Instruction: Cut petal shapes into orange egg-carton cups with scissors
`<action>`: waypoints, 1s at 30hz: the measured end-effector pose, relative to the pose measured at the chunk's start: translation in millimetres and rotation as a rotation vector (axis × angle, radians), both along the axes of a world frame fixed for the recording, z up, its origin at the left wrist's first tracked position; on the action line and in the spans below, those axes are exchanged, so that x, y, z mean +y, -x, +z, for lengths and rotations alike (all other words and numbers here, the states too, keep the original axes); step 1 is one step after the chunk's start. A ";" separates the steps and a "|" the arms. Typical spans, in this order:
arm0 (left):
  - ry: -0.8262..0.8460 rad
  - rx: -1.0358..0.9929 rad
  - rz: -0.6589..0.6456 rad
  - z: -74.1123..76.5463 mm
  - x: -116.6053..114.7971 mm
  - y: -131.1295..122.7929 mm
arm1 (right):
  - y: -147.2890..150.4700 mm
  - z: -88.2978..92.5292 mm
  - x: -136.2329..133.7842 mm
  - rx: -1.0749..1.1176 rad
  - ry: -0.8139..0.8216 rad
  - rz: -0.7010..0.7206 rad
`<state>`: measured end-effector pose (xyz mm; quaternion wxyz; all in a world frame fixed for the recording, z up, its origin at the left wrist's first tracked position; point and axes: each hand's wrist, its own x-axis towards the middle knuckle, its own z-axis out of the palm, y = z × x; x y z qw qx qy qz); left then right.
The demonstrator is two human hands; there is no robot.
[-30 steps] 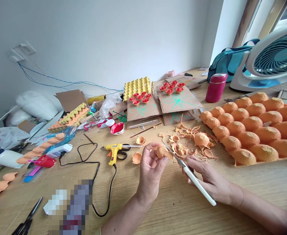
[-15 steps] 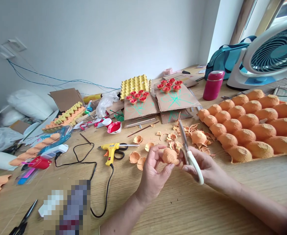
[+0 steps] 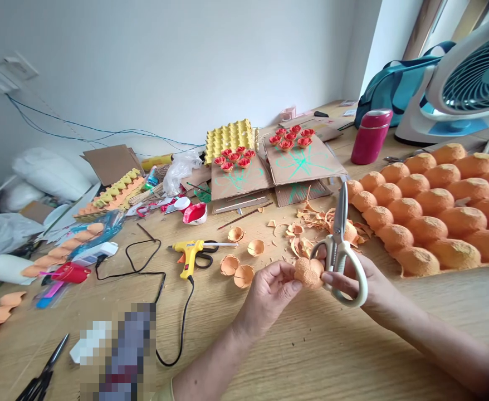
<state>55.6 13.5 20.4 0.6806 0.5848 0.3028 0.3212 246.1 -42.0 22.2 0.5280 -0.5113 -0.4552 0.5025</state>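
Over the wooden surface (image 3: 311, 356), the left hand (image 3: 269, 295) pinches an orange egg-carton cup (image 3: 308, 271) between thumb and fingertips. Just right of it, touching the cup, the right hand (image 3: 359, 281) has its grip closed through the white-handled scissors (image 3: 340, 245), blades together and pointing up, with the orange egg tray (image 3: 428, 223) beyond.

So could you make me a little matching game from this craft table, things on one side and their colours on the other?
Things:
1. glue gun
2. flask
3. big egg tray
4. bag

Colours:
a. orange
b. teal
c. yellow
d. dark pink

Pairs: 1-c, 2-d, 3-a, 4-b
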 end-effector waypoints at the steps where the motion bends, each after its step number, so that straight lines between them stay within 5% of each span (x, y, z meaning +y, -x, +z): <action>1: 0.040 -0.020 0.002 -1.2 -1.0 -1.0 | -1.0 -1.4 0.0 0.013 0.001 0.000; 7: 0.032 -0.023 0.027 11.5 3.7 2.3 | -5.2 -9.7 1.8 0.070 -0.030 0.031; 12: -0.392 0.001 0.417 45.0 33.1 38.8 | -10.4 -10.4 5.4 0.096 -0.049 -0.021; 15: -0.648 0.188 0.517 55.2 40.7 60.6 | -10.5 -9.7 4.7 0.059 -0.024 -0.030; 21: -1.179 0.720 0.461 34.9 19.2 79.8 | 0.3 -3.9 -0.4 0.075 0.025 0.128; 26: -1.260 0.876 0.446 13.7 12.9 87.2 | 3.5 -7.3 -2.0 0.097 0.027 0.195; 30: -1.324 0.952 0.393 17.0 21.0 83.0 | 2.4 -16.6 -3.0 -0.011 -0.020 0.214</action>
